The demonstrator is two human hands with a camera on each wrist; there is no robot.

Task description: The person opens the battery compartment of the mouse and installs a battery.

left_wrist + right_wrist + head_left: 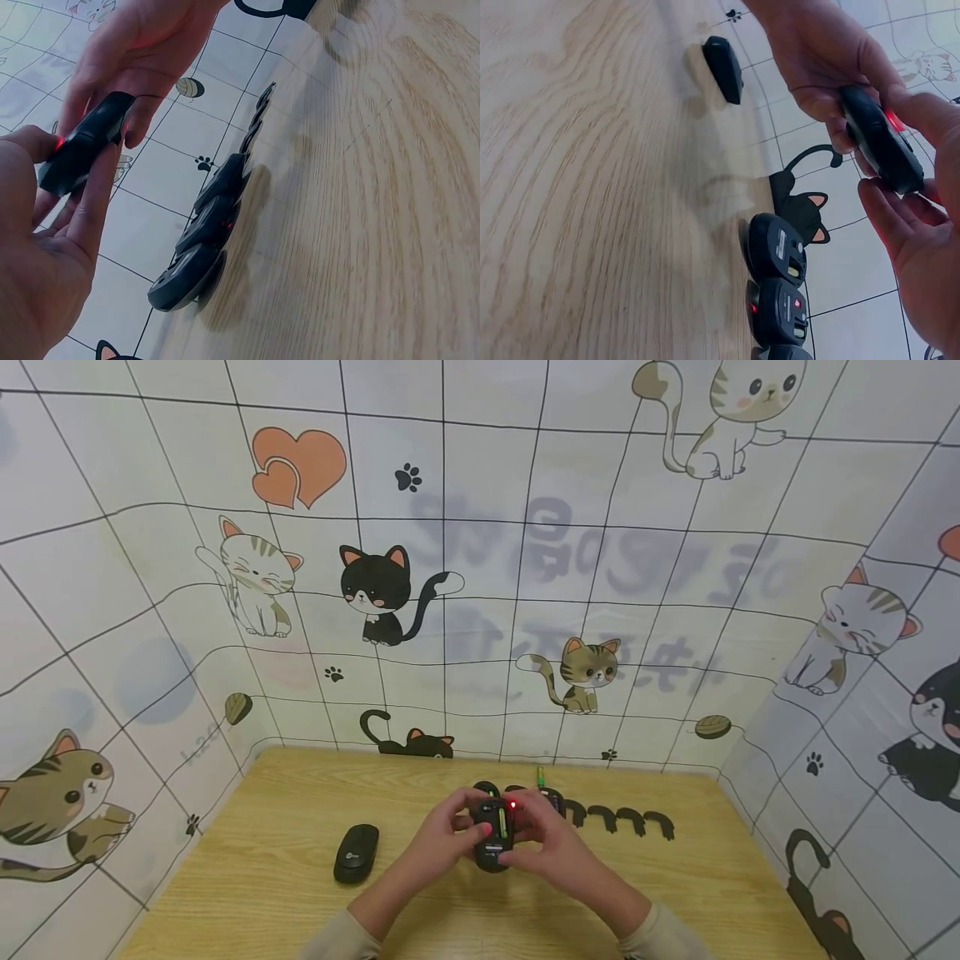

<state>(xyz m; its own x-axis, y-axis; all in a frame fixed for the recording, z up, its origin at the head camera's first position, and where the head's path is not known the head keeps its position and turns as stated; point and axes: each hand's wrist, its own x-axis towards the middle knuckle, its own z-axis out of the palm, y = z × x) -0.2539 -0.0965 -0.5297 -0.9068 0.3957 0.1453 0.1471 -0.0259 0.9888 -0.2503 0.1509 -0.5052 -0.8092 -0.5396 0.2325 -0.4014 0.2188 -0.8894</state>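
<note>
A pale wood-grain table [247, 877] meets white, cloth-like walls [487, 464] ruled with wavy black gridlines and printed with cartoon cats [384, 628], paw prints [406, 484] and orange hearts [324, 458], while faint bluish-grey lettering [550, 539] shows across the back wall

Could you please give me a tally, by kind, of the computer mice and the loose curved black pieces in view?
Computer mice: 5 (the held mouse, the mouse at the left, three mice in the row behind)
Loose curved black pieces: 4
Total: 9
</note>
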